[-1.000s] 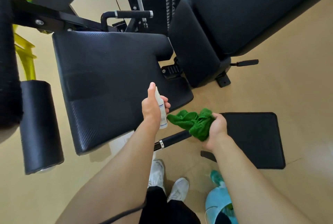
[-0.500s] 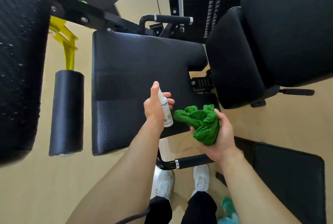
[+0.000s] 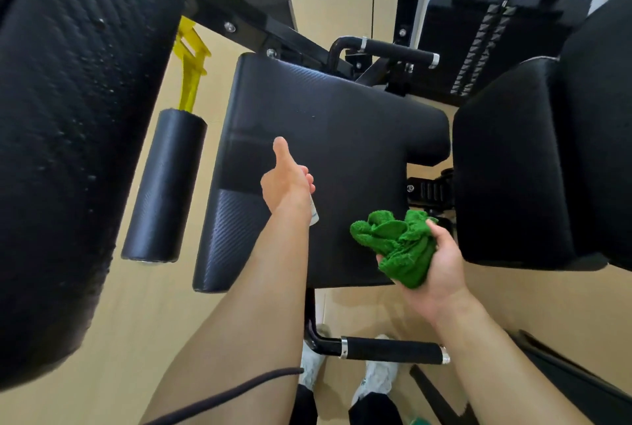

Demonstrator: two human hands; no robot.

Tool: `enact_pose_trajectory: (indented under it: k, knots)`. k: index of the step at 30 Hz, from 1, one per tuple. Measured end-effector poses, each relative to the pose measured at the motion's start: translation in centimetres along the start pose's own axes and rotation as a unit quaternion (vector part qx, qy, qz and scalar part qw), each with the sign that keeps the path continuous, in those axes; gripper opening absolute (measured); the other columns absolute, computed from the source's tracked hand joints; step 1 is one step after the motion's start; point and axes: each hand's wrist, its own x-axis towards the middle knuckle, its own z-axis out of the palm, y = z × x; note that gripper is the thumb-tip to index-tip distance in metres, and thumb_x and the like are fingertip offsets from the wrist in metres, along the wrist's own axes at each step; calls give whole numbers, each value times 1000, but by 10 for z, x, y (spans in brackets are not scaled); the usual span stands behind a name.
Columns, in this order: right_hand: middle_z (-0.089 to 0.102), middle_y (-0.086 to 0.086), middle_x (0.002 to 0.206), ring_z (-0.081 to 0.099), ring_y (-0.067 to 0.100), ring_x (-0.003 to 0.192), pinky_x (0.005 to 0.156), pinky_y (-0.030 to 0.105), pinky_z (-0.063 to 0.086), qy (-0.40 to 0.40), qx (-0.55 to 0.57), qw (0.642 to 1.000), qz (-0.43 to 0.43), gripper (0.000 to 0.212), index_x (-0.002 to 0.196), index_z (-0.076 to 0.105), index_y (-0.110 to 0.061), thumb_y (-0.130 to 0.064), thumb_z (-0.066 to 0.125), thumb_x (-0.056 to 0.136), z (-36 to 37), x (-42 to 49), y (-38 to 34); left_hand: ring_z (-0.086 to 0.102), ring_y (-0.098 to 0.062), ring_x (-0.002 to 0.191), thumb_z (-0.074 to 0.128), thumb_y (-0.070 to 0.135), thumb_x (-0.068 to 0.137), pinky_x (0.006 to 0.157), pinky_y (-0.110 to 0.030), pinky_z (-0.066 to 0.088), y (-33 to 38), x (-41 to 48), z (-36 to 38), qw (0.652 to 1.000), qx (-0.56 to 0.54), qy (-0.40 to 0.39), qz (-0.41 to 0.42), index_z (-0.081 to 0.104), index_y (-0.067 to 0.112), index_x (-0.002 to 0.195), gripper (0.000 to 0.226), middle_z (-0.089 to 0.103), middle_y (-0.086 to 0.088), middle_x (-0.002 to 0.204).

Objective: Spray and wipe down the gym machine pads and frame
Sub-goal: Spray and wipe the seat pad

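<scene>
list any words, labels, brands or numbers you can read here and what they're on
No text can be read in this view.
spray bottle: only a strip of its label shows below the left hand; the print is too small and blurred to read.
weight stack: no numbers legible.
green cloth in the right hand: no tag or print shows.

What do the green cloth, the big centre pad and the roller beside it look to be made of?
Green cloth: looped terry or microfibre, matte, fluffy pile, crumpled soft.
Centre pad: black vinyl or faux leather over padding, probably; woven-look emboss, slight sheen, rounded edges.
Roller: likely foam under black vinyl-like skin, soft sheen; silvery end cap.
</scene>
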Motion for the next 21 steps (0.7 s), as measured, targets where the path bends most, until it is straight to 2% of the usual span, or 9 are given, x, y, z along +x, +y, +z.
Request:
enact_pose_trajectory:
  k: [3,7,9,12,14,18,21]
  knots:
    - [72,15,120,68,36,112,80,44,55,-13,-14,1000,17,42,127,61,-16,-43,47,99,10,4,-2,58,-19,51,50,66,89,87,-42,61,9,8,1,999,30,15,20,64,13,66,59,58,6,42]
    - [74,13,115,70,34,105,81,44,54,-18,-26,999,19,36,118,64,-17,-41,46,100,20,8,-7,57,-19,54,47,57,90,80,-39,59,12,17,-5,996,73,14,40,62,13,71,50,62,1,56]
    - [75,13,111,72,33,100,81,44,53,-16,-31,999,17,33,111,66,-16,-40,45,101,22,11,-10,58,-19,55,49,58,91,72,-36,57,11,20,-9,995,88,-15,35,65,10,77,52,63,-1,60]
    - [76,12,109,71,32,98,83,45,53,-9,-40,999,12,32,105,67,-16,-39,45,101,22,12,-15,62,-19,56,52,66,91,69,-35,58,7,19,-10,990,126,-62,35,69,8,73,63,66,-1,55]
    - [76,12,109,71,32,98,83,45,53,0,-45,999,8,32,106,67,-16,-39,45,101,19,13,-18,59,-17,53,53,65,91,62,-34,55,4,14,-8,983,154,-92,34,67,10,72,60,64,1,53]
    - [75,13,114,71,33,102,82,45,55,25,-73,997,-1,37,116,66,-14,-40,47,100,15,12,-23,53,-15,48,55,52,91,55,-29,49,-2,4,-10,973,185,-138,18,62,14,81,41,60,3,55]
    - [74,12,117,72,33,105,81,46,57,52,-106,992,-42,41,124,66,-12,-41,50,100,18,17,-25,58,-16,53,54,58,93,60,-32,53,-4,2,-18,973,199,-114,23,66,10,77,51,63,1,56]
